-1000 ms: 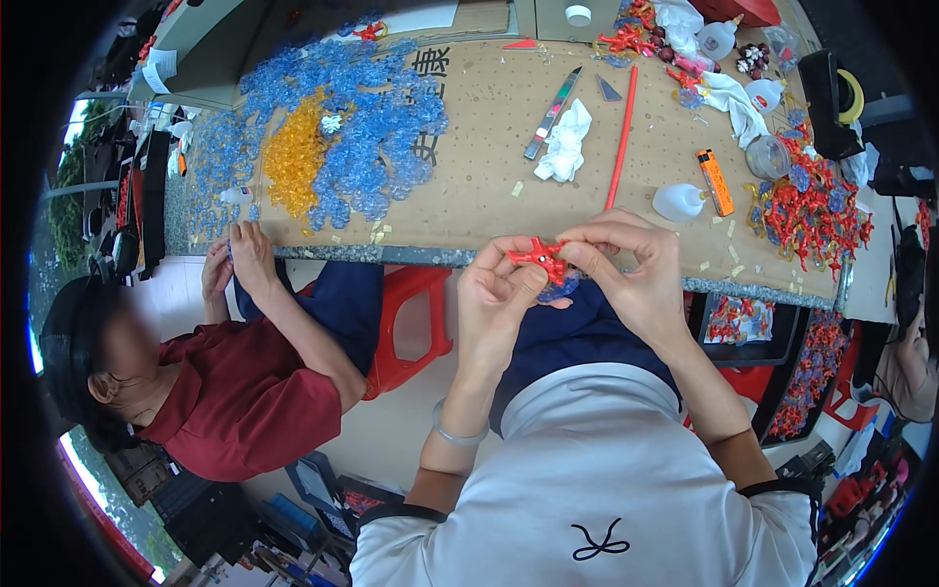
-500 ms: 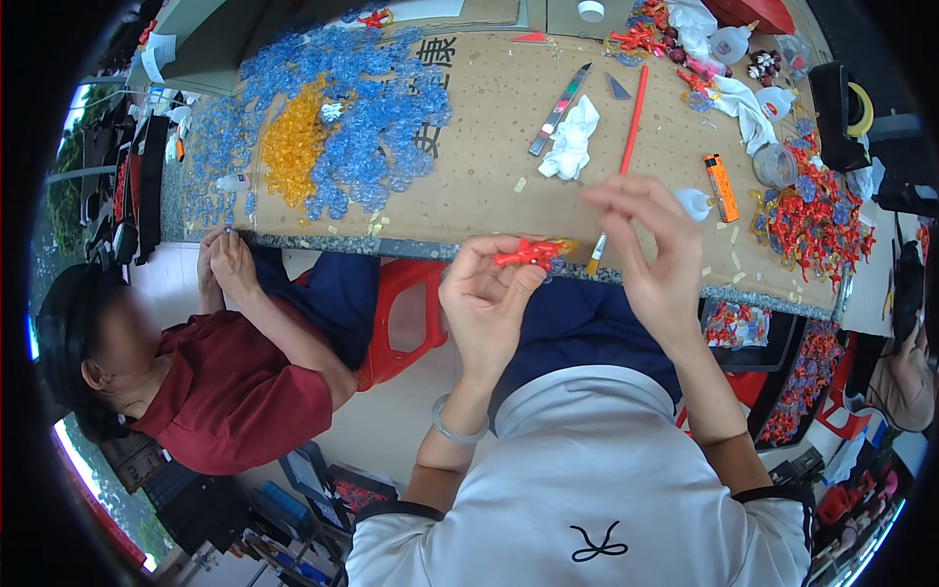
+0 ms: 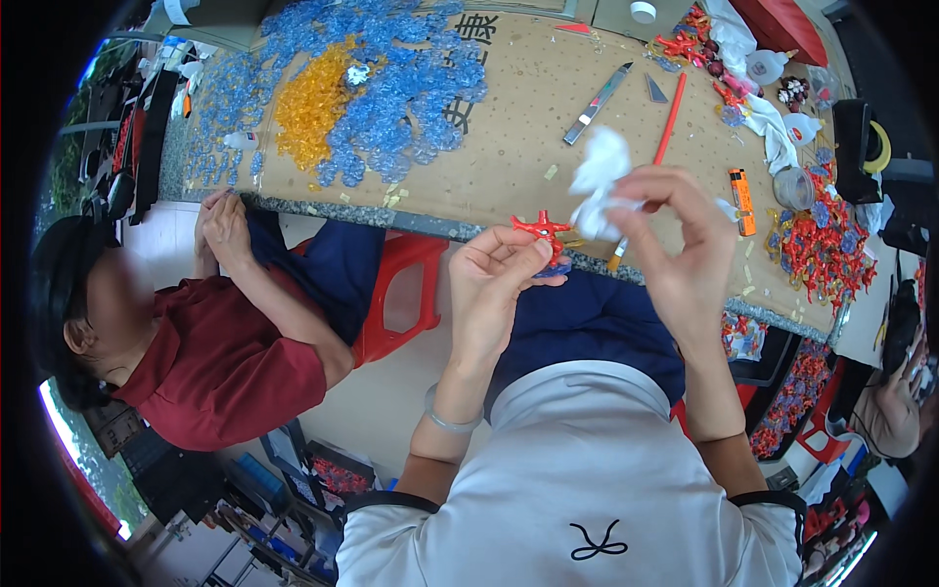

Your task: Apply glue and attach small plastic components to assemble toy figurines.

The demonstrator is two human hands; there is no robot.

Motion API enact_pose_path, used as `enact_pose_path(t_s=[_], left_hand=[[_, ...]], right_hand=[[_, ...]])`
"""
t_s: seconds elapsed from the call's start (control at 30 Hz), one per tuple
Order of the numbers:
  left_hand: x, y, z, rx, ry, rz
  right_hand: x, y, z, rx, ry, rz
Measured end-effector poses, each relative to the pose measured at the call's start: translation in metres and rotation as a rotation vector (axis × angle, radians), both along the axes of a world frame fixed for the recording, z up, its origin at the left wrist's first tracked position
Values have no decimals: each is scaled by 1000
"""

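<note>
Between the thumb and fingers of my left hand (image 3: 489, 279) is a small red plastic figure (image 3: 540, 226) with splayed limbs, held just in front of the table's near edge. Clear blue and yellow parts show beside it, partly covered by my fingers. My right hand (image 3: 677, 223) pinches a crumpled white tissue (image 3: 601, 168), lifted off the tabletop and slightly blurred, close to the figure. Behind my right hand lies a paintbrush (image 3: 671, 119) with a red handle; its bristle end shows near the table edge.
Clear blue pieces (image 3: 411, 117) and yellow pieces (image 3: 301, 115) are heaped at the left. A craft knife (image 3: 597, 104) lies mid-table. Red figures (image 3: 827, 240) pile up at the right, near an orange tube-like item (image 3: 741, 203). A co-worker in a maroon shirt (image 3: 240, 362) sits at left.
My right hand has taken up the tissue from the tabletop and brought it near the figure. In my left hand the figure has turned, its limbs now pointing up. The view has shifted slightly.
</note>
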State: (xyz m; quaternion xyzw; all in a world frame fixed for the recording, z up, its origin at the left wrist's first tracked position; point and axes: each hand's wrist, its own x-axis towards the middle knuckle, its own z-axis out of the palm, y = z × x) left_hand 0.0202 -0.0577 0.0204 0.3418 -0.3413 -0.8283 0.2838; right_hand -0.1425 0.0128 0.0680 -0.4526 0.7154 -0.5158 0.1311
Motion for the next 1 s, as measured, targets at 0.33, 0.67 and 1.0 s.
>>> enact_pose_path(t_s=[0.33,0.67,1.0], left_hand=[[-17,13,21,-304,-277,-35],[-12,29,27,-652,-530,-135],[0,8,22,-64,-100,-92]], right_hand=[[7,13,3,173,143,211],[16,24,10,199,198,39],[-25,-10,-39,84,336,-83]])
